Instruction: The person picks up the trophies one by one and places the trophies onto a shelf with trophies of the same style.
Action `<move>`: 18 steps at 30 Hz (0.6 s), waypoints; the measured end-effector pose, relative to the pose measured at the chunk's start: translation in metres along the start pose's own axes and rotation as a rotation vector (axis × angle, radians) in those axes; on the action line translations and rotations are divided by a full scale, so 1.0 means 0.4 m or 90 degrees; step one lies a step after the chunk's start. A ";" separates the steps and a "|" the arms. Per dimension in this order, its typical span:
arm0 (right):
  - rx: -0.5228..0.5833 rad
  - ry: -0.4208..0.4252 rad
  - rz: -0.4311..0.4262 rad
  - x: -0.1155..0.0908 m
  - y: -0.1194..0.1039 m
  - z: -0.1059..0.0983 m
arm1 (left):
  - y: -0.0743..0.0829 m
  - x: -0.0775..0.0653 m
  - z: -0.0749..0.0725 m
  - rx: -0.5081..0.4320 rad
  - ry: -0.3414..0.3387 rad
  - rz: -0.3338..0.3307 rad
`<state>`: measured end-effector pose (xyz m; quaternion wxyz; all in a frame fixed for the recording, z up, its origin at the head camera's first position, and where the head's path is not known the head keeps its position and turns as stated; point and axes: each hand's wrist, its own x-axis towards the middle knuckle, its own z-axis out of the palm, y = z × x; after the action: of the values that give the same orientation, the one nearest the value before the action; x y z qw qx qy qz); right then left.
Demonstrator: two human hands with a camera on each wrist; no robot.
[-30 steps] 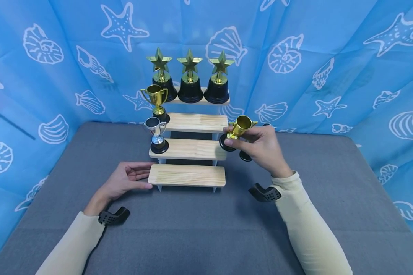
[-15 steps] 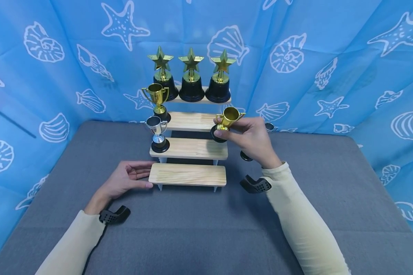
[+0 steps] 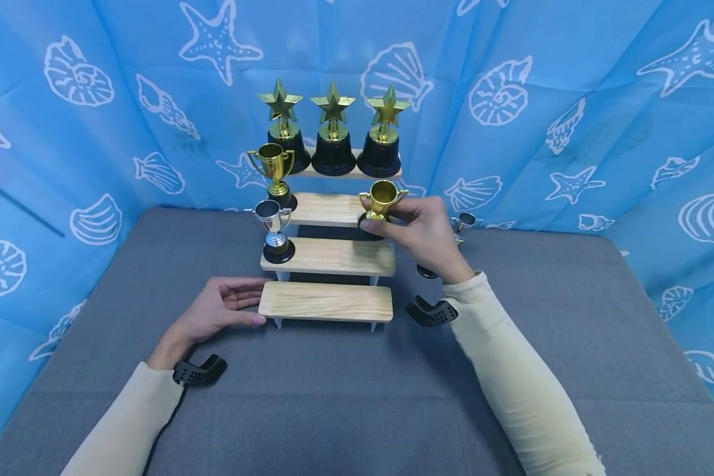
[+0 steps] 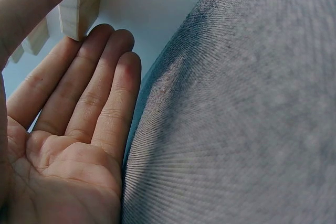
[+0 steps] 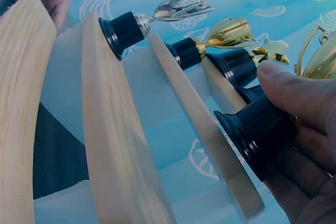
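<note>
A wooden tiered display stand (image 3: 326, 301) stands on the table. My right hand (image 3: 426, 231) pinches the black base of a gold trophy cup (image 3: 383, 192), held at the right end of the second tier from the top. In the right wrist view that base (image 5: 257, 132) is tilted close by the tier's edge; whether it touches cannot be told. My left hand (image 3: 219, 306) rests against the left end of the lowest tier, its fingers (image 4: 102, 98) straight along the white side panel. A second gold cup (image 3: 274, 162) and a silver cup (image 3: 272, 218) stand at the left ends of their tiers.
Several gold star trophies (image 3: 333, 129) on black bases line the top tier. Behind my right hand, another silver cup (image 3: 467, 220) and a black base (image 3: 426, 272) show partly on the grey table (image 3: 333, 410). A blue curtain (image 3: 512, 39) hangs behind.
My right hand has moved left with the gold cup, from beside the stand to over the second tier's right end. The cup is more upright. My left hand has stayed in place.
</note>
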<state>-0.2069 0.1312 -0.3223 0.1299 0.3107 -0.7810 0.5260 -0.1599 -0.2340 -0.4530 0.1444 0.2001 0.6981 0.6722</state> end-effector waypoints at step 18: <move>0.034 -0.005 0.026 0.019 0.010 0.026 | 0.006 0.001 0.004 0.004 0.006 -0.016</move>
<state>-0.2141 0.1202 -0.3255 0.1077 0.3005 -0.7731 0.5481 -0.1592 -0.2324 -0.4506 0.1491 0.1887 0.7030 0.6693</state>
